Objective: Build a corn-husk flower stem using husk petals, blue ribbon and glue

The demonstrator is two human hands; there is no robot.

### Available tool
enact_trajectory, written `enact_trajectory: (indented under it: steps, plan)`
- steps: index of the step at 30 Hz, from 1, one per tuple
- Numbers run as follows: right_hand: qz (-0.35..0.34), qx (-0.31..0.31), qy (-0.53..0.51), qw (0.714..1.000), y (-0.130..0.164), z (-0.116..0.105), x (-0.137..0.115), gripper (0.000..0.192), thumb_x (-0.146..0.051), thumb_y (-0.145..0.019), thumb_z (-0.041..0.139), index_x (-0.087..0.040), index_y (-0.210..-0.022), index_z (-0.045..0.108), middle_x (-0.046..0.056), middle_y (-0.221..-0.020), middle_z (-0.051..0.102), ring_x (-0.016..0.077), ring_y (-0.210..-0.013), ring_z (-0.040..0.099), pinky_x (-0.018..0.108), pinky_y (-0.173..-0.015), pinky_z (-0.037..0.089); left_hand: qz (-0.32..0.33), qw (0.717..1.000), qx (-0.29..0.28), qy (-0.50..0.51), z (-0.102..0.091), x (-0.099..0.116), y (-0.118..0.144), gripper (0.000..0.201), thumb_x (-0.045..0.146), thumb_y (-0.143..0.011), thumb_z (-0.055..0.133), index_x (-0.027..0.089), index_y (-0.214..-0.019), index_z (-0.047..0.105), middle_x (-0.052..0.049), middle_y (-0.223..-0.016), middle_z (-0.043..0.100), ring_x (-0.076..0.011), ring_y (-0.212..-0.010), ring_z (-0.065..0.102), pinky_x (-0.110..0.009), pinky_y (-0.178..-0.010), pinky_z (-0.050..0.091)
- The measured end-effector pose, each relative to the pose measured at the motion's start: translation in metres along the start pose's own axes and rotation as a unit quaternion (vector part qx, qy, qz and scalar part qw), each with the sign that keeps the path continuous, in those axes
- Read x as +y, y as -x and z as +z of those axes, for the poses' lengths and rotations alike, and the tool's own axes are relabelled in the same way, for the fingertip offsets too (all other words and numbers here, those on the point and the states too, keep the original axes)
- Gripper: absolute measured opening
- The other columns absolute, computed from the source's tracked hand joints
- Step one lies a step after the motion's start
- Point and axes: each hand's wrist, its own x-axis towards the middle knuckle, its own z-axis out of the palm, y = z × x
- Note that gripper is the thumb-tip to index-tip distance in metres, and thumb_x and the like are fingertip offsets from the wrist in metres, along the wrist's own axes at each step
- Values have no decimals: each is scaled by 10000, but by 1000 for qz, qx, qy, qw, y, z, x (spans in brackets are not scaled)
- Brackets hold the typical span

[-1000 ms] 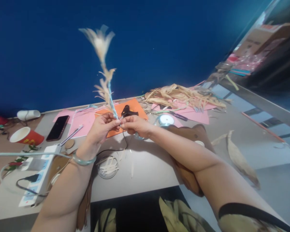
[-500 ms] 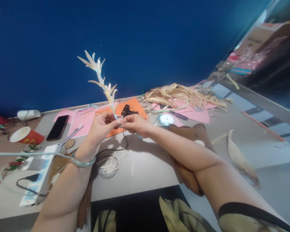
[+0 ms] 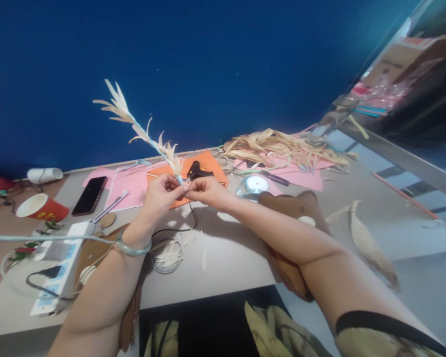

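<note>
My left hand pinches the lower end of a long flower spray, made of pale, pointed petals that look like dried corn husk on a light-blue wrapped stem. The spray leans up and to the left against the blue wall. My right hand is closed too, its thumb and fingertips meeting the left ones at the stem's base; whatever lies between them is too small to make out. Just behind my fingers, a black glue gun rests on an orange sheet. A roll of light-blue ribbon lies right of my right hand.
Dried husks are heaped at the back right on pink paper, near a dark pen-like tool. On the left are a phone, a red paper cup and a power strip with cords. A coiled cable lies in front.
The flower spray has tilted further left and its top has swung down and outward. My hands stay together at its base, with the right wrist slightly shifted.
</note>
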Motion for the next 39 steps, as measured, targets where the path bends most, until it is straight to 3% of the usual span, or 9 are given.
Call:
enact_trajectory:
  steps: [7,12,17,21,27,31,39]
  plan:
    - [-4,4,16,1000,-1,1,5,374,-477,-703,729,-146,-659,560,-39,-602,508,69,-554,405,216,-539,305,-14,999,18,25,6,-4,0,365,322,-600,856,169,-657,530,38,-547,581,-126,-490,614,-232,-494,493]
    - [25,-29,-21,999,-3,-3,2,349,-441,-720,737,-158,-658,542,-68,-533,446,43,-463,314,204,-464,223,-55,994,-34,88,3,-2,-1,364,347,-587,874,137,-752,627,-13,-656,669,-129,-596,642,-251,-603,534]
    - [58,-20,-77,995,-2,-5,-3,316,-414,-693,754,-166,-690,559,-98,-478,375,41,-414,254,204,-416,158,-121,980,-84,135,-2,-2,-4,379,315,-530,896,119,-792,706,-47,-780,717,-141,-717,670,-275,-740,555]
    - [40,-2,-66,997,-5,-3,4,303,-393,-693,748,-169,-681,545,-89,-483,424,45,-430,295,199,-431,206,-107,985,-70,118,-1,-6,-5,336,334,-538,886,132,-711,680,-19,-720,694,-145,-676,671,-311,-745,577]
    - [-10,43,3,999,-10,0,16,326,-427,-666,748,-144,-688,588,-14,-644,589,91,-591,493,232,-577,373,-54,998,-44,2,-3,-9,-7,278,317,-584,827,126,-689,654,-11,-630,665,-154,-610,664,-319,-692,588]
    - [-12,39,35,999,-10,0,17,368,-476,-675,743,-145,-687,582,-13,-640,574,94,-579,474,238,-557,358,-63,996,-70,-2,-6,-10,-9,275,309,-596,803,132,-708,625,-23,-637,681,-169,-616,682,-330,-692,595]
    - [15,21,70,997,-14,-11,13,343,-452,-681,741,-155,-670,570,-33,-608,534,85,-567,444,228,-540,345,-67,996,-65,5,-8,-12,-13,231,272,-610,762,133,-718,612,-20,-624,678,-148,-579,668,-307,-653,589]
